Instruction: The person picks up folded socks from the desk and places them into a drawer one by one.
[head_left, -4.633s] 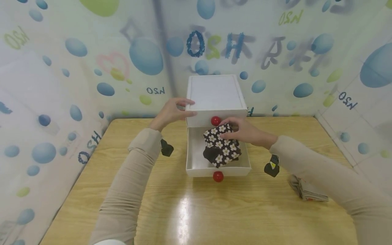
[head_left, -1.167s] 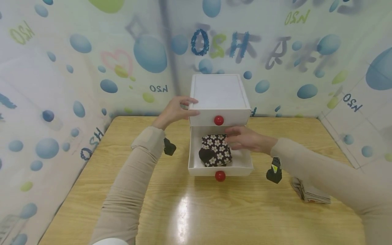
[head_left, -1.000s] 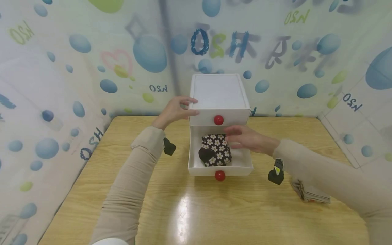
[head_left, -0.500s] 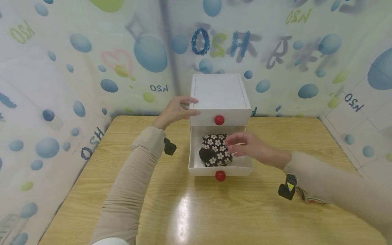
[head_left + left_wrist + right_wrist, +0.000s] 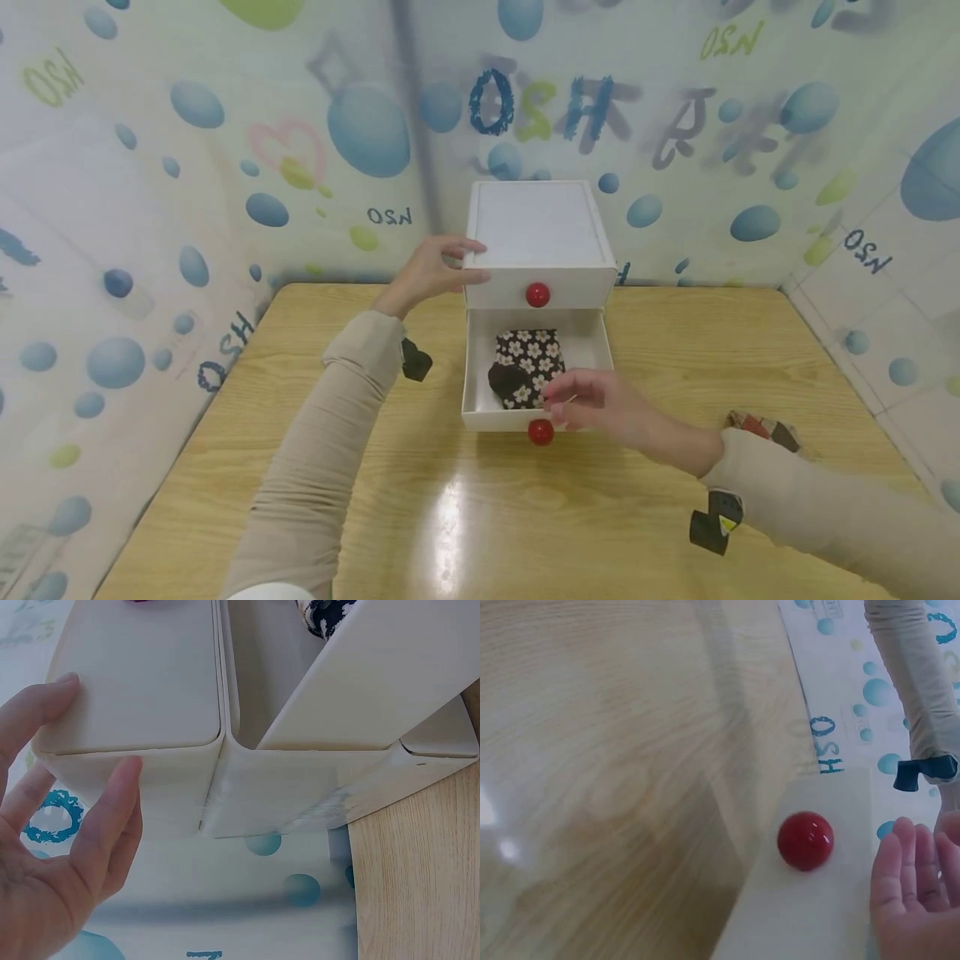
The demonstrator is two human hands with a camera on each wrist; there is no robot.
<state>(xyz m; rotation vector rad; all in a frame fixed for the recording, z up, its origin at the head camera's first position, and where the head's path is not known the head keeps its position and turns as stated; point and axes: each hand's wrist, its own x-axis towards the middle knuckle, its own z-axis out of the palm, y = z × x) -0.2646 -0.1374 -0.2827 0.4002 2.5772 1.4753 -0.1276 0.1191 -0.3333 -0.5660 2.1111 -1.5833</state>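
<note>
Gleaming wooden table [image 5: 570, 517] beneath drawers [image 5: 536, 242], spotted wall [image 5: 442, 150] behind

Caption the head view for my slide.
Left hand holds a white boxy drawer unit; right hand near its open lower drawer, containing black flower-print fabric.

Wooden table [image 5: 585, 517] with white drawer unit [image 5: 540, 225], patterned fabric [image 5: 761, 428].

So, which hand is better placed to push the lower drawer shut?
Right hand, probably: it's by the red knob of the lower drawer, while the left hand rests on the white drawer unit at an upper corner.
</note>
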